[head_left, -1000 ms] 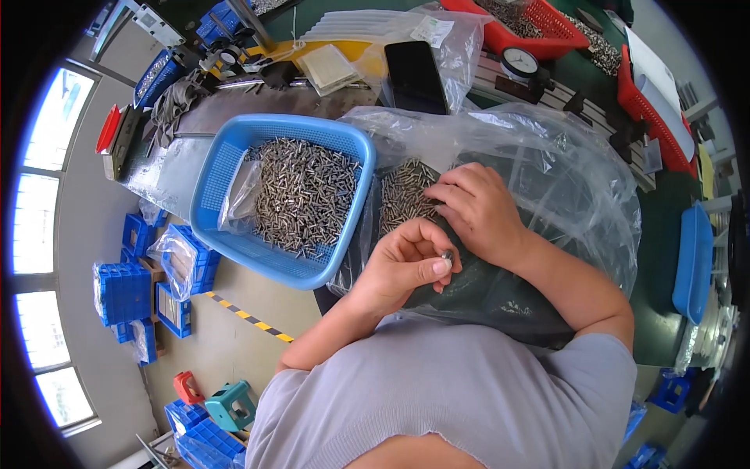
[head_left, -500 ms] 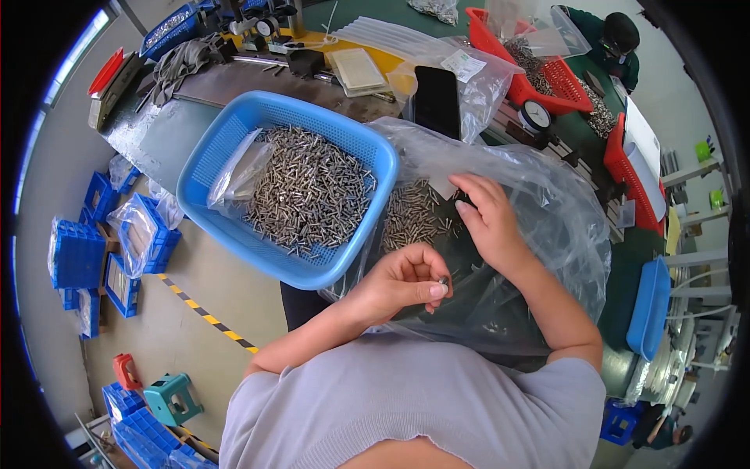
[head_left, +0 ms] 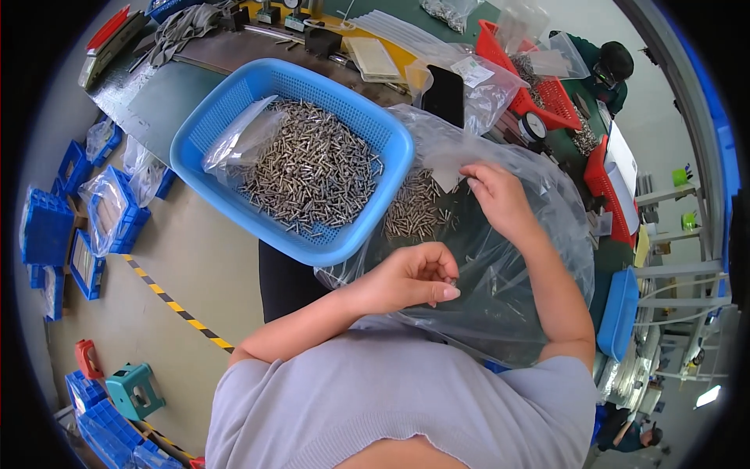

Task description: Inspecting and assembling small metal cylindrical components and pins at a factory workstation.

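Note:
Low over the clear plastic sheet, my left hand [head_left: 422,277] is closed, thumb and fingertips pinching a small metal pin [head_left: 453,282] that barely shows. My right hand [head_left: 500,199] is farther out and to the right, fingers slightly bent and apart, with nothing visible between them. Its index fingertip is at the edge of a pale flat piece [head_left: 446,179], perhaps touching it. Beside that lies a loose pile of metal pins [head_left: 412,209] on the sheet. Left of the pile, a blue perforated basket [head_left: 215,102] holds many similar pins and a clear plastic bag [head_left: 244,144].
A black phone [head_left: 444,95] lies on plastic beyond my hands. Red baskets [head_left: 556,108], a dial gauge [head_left: 533,126] and a blue tray [head_left: 617,314] are to the right. Another person [head_left: 613,66] sits at the far right. Blue crates [head_left: 125,211] stand on the floor at left.
The whole view has shifted slightly. My right hand's thumb and index finger have drawn closer together beside the pale piece. The left hand keeps its pinch.

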The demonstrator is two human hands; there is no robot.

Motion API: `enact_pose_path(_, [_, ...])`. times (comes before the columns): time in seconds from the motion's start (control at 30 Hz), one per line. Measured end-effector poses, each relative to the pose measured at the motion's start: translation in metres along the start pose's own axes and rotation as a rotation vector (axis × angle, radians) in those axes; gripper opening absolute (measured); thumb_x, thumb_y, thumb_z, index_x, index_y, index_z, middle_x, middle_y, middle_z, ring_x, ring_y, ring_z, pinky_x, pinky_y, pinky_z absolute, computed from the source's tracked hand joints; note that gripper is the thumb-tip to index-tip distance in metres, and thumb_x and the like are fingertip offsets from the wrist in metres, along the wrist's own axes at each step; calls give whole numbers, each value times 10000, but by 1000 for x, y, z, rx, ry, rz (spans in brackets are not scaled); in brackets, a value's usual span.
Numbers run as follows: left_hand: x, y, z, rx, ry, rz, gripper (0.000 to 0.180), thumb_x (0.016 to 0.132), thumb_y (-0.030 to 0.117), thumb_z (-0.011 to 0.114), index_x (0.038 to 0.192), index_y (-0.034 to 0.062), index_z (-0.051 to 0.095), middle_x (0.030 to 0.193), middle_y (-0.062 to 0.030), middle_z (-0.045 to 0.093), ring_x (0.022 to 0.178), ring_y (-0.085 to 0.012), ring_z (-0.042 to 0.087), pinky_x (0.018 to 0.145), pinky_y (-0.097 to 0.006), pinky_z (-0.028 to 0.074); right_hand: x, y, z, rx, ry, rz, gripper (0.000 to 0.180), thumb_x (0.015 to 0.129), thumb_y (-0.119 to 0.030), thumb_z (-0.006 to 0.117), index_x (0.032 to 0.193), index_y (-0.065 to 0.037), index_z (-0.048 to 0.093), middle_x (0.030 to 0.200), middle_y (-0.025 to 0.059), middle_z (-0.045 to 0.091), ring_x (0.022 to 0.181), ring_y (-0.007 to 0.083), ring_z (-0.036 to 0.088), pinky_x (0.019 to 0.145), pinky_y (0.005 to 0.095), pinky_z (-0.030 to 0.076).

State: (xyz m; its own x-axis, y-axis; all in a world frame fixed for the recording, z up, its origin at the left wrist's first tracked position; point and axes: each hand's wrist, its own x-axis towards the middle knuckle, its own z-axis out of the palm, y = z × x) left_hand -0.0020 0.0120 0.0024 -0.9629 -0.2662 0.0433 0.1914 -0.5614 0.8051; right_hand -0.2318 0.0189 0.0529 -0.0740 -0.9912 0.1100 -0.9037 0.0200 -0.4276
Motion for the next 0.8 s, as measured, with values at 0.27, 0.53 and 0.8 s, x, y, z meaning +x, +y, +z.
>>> enact_pose_path(0.27, [0,-3,-3,43,-43,22,183,857,64,669,972,28,530,885,16,561,808,-36,524,722,-195,436,-3,-4,20,-78,-2,17,181,794,-33,616,973,-6,622,942,122,611,870,272,622,769,343,488])
enact_pose_path(0.53, [-1,-3,-4,99,-41,61,198,854,67,674,981,24,529,895,14,558,820,-39,526,737,-198,444,10,-22,6,83,-95,-24,186,809,-33,593,989,-5,631,913,115,610,829,242,618,740,327,482])
enact_pose_path(0.8, [-2,-3,-2,79,-55,40,194,856,53,667,986,18,528,901,9,557,838,-50,531,752,-208,452,16,-22,37,-232,140,-254,181,796,-78,621,964,-14,639,954,136,617,914,310,589,792,373,483])
